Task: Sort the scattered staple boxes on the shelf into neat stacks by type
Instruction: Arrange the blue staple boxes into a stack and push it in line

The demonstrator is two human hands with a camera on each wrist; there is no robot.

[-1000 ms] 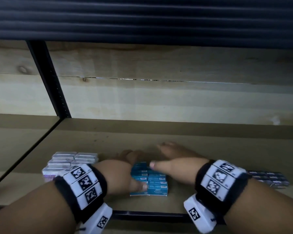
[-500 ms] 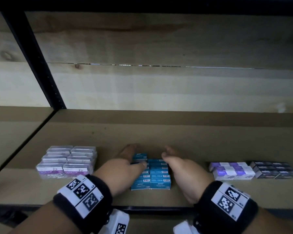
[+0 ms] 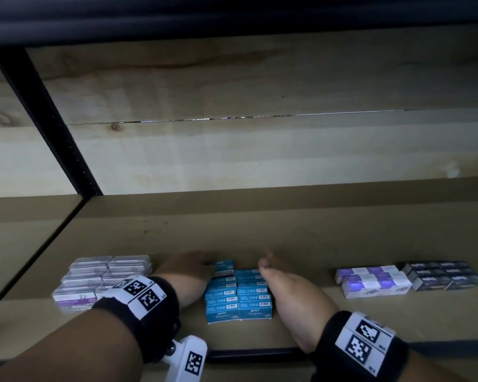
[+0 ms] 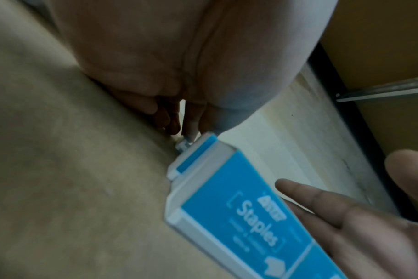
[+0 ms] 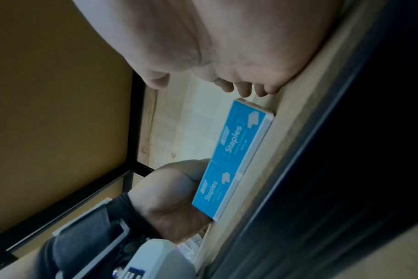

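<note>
Blue staple boxes (image 3: pixel 239 299) stand in two side-by-side stacks near the front of the shelf (image 3: pixel 260 232). One blue box (image 3: pixel 224 267) at the back left sits slightly out of line. My left hand (image 3: pixel 193 271) lies along the left side of the stacks, its fingertips (image 4: pixel 189 130) touching that box's far corner. My right hand (image 3: pixel 276 277) is beside the right side, its fingers (image 5: pixel 241 88) loosely bent just past the box end and holding nothing. The "Staples" label (image 4: pixel 255 222) shows in both wrist views.
Clear paper-clip boxes (image 3: pixel 102 282) are stacked to the left. White-and-purple boxes (image 3: pixel 370 279) and dark boxes (image 3: pixel 442 275) sit to the right. A black upright post (image 3: pixel 47 119) rises at the left, a wooden back wall (image 3: pixel 260 150) stands behind, and a dark front rail (image 3: pixel 254 354) edges the shelf.
Both hands came off the top of the blue stacks and now flank their sides. The right hand drew back toward me, and its fingers bent.
</note>
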